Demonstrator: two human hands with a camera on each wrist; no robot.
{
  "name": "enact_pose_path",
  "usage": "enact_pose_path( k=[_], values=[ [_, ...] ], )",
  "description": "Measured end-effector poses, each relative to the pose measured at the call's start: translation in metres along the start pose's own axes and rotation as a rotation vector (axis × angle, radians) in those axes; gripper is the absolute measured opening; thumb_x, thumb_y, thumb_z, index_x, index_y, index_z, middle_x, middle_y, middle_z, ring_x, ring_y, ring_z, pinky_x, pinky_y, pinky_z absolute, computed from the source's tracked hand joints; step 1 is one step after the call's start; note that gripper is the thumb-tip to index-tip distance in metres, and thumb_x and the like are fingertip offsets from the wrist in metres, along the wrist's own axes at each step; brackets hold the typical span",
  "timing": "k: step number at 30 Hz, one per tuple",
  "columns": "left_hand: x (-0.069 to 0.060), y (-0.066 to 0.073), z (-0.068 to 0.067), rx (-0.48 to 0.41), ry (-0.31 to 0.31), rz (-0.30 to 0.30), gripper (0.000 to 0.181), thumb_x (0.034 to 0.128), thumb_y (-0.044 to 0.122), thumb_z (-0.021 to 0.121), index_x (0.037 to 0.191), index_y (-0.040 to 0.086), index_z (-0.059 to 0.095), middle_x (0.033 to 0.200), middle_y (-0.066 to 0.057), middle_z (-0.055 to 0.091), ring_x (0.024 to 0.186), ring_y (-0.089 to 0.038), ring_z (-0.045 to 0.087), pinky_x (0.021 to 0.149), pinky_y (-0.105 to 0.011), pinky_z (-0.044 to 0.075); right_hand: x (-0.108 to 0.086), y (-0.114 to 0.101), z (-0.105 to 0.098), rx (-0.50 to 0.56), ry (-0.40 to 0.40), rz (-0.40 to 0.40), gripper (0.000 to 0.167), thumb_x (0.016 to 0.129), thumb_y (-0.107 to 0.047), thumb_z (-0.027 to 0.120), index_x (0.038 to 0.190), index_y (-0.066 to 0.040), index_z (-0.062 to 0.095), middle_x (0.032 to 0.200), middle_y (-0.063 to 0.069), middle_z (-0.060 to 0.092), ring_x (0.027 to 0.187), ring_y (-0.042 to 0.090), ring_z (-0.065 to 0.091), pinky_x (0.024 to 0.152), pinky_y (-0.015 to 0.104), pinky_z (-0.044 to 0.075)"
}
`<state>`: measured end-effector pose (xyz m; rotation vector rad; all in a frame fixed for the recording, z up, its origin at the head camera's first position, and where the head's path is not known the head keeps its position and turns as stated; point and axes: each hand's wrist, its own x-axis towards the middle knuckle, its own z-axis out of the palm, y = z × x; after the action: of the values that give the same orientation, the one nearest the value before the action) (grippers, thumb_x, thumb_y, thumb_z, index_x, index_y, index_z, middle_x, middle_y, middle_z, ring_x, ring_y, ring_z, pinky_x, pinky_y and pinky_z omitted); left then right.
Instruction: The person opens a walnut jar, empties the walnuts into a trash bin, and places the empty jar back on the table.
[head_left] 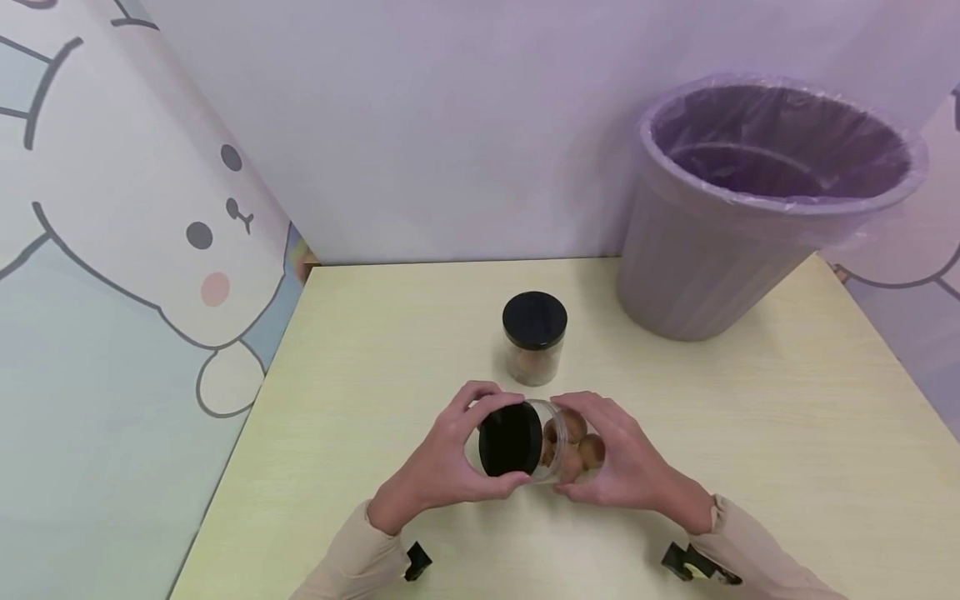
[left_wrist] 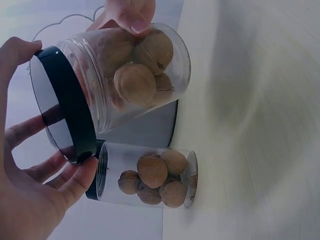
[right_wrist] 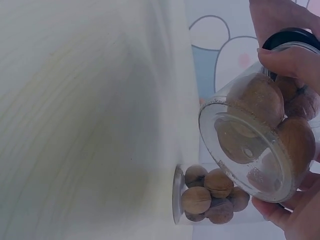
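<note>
Plainly transparent jar [left_wrist: 100, 97], black lid [left_wrist: 72, 102], brown nuts [left_wrist: 135, 84]

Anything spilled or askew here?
The held walnut jar is tipped sideways, with its black lid apparently askew against the neck. The other jar stands upright; nothing visibly spilled.

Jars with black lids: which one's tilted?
The jar gripped by the left hand at its black lid and the right hand lower down; the other jar stands upright on the table, untouched.
</note>
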<state>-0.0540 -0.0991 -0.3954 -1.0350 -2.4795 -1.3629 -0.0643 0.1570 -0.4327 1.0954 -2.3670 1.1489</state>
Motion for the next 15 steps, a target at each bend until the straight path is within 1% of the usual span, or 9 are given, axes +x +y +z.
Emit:
enact_pose_path(
  k=[5,9,12,15],
  values=[
    [-0.0006,-0.0028,-0.0025,-0.013,0.019,-0.018,0.070,0.0698,0.041,0.079,0.131,0.023,0.052,0.119,0.001,0.045,0.101,-0.019,0.053,0.083,-0.038,0.048,0.0007,-0.0005,-0.0037,0.020,-0.014,0.030,0.094,0.050,-0.033,0.091,0.131,-0.010,0.051,0.122,-0.001,0.056,0.105,0.015,0.054,0.090,0.027,0.040],
    [-0.0013,-0.0047,-0.0039,-0.008,0.024,-0.034,0.069,0.0692,0.038,0.079,0.131,0.023,0.052,0.120,0.002,0.044,0.102,-0.020,0.053,0.083,-0.039,0.048,0.0016,0.0001,-0.0050,0.021,0.000,0.020,0.096,0.046,-0.030,0.092,0.130,-0.009,0.051,0.119,-0.003,0.058,0.100,0.012,0.055,0.086,0.027,0.041],
    [-0.0015,-0.0060,-0.0043,0.005,0.022,-0.043,0.070,0.0678,0.036,0.080,0.131,0.023,0.053,0.120,0.002,0.043,0.105,-0.020,0.051,0.084,-0.039,0.048,0.0015,0.0008,-0.0055,0.015,0.015,0.000,0.097,0.046,-0.031,0.093,0.130,-0.008,0.051,0.117,-0.005,0.058,0.097,0.010,0.055,0.083,0.026,0.041],
    [-0.0019,-0.0072,-0.0042,0.015,0.018,-0.055,0.070,0.0668,0.035,0.080,0.131,0.025,0.053,0.121,0.003,0.042,0.108,-0.018,0.049,0.084,-0.039,0.047,0.0010,0.0014,-0.0063,0.022,0.023,-0.002,0.096,0.046,-0.030,0.093,0.130,-0.007,0.051,0.117,-0.006,0.057,0.098,0.009,0.055,0.084,0.024,0.041]
  ],
)
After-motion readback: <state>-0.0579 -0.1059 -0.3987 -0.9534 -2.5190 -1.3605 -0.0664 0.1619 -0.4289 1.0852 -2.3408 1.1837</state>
